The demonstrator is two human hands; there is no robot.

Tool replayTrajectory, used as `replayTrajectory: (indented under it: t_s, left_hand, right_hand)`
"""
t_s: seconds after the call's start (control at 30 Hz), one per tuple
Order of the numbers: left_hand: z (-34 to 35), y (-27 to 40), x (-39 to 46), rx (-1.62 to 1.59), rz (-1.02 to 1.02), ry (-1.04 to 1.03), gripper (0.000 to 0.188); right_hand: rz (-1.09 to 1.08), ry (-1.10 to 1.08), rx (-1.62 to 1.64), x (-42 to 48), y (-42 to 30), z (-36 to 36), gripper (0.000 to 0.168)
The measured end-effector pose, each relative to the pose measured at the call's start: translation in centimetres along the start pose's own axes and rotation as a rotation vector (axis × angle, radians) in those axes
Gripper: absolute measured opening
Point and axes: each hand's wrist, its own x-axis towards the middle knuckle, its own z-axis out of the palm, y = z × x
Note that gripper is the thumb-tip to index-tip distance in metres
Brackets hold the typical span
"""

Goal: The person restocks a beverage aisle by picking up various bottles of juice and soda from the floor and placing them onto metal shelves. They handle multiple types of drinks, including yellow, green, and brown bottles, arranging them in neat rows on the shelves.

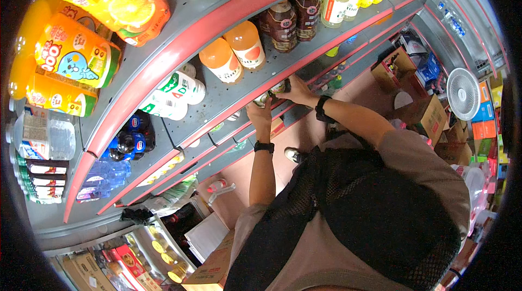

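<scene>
Both my hands are at the red-edged grey shelves, just below the front strip (220, 121) of the middle shelf. My left hand (259, 116) grips a small greenish can-like container (261, 98), its top facing up. In my right hand (301, 93) is a similar container (279, 87), partly hidden by the fingers. The two containers are close together; whether they touch is unclear. On the shelf above stand two orange drink bottles (245, 42), with dark brown bottles (282, 21) farther right. White-and-green bottles (179, 89) stand to the left.
Large orange juice bottles (77, 54) fill the upper left shelf. Cola bottles (134, 136) stand lower left. Open cardboard boxes (432, 115) and a white fan (463, 93) are at right. A cardboard carton (212, 266) is beside me; a red-capped bottle (216, 185) lies on the floor.
</scene>
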Motion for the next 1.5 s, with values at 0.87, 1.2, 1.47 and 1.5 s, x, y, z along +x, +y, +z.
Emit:
replayTrajectory:
  t_s: [0.87, 1.2, 1.47, 1.5]
  left_hand:
    - [6.8, 5.1, -6.5, -0.203, 0.013, -0.084, 0.059]
    - [15.0, 28.9, -7.1, -0.081, 0.096, -0.402, 0.076]
    - [14.2, 53.2, -0.5, -0.032, 0.877, 0.010, 0.064]
    - [14.0, 55.0, 0.2, -0.032, 0.926, 0.071, 0.065]
  right_hand:
    - [-0.353, -0.488, 0.181, -4.3, 10.6, -8.8, 0.074]
    - [-0.505, -0.494, 0.170, -3.1, 14.7, -35.1, 0.079]
    - [-0.627, -0.061, 0.394, 3.1, 4.3, -54.0, 0.075]
    - [-0.804, 0.043, 0.206, 4.7, 2.3, -56.4, 0.082]
